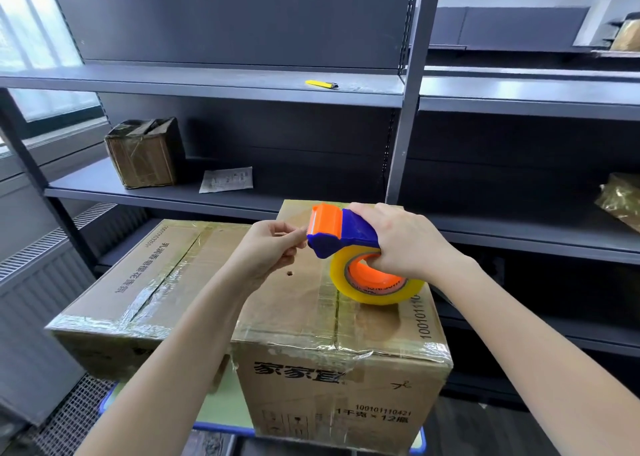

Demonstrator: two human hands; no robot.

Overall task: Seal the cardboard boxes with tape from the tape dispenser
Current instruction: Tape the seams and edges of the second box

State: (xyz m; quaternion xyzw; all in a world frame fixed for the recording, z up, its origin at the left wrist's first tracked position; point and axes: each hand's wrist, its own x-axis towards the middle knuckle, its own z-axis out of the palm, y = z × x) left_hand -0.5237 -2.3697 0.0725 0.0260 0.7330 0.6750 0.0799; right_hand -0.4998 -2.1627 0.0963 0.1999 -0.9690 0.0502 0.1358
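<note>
At the bottom centre of the frame, the nearer cardboard box is standing upright with its flaps down and glossy clear tape already wrinkling along its top seam and front edge; it is looking stiff and fairly heavy, a thing best steadied by pressing on its flat top rather than lifted. Just above it, at centre right, the right hand is wrapping closed around the blue handle of the tape dispenser, with its fingers curling through the orange core of the yellowish tape roll, which is resting on or just over the box top. The dispenser is looking like light, rigid plastic, and the handle is the sensible place to grip, keeping clear of the toothed cutter under the orange guard. To its left, the left hand is pinching with thumb and forefinger nearly shut right at the dispenser's front edge, apparently picking at the loose tape end, though the film itself is too clear to make out. That tape is likely thin, limp and sticky, prone to folding onto itself, so it wants holding by its very tip and keeping taut. Beside the near box, at middle left, a second, lower cardboard box is lying touching it, also taped across. Farther off, on the grey shelf in the upper middle, a yellow utility knife is lying, and a small taped carton is sitting on the shelf below at the left.
</note>
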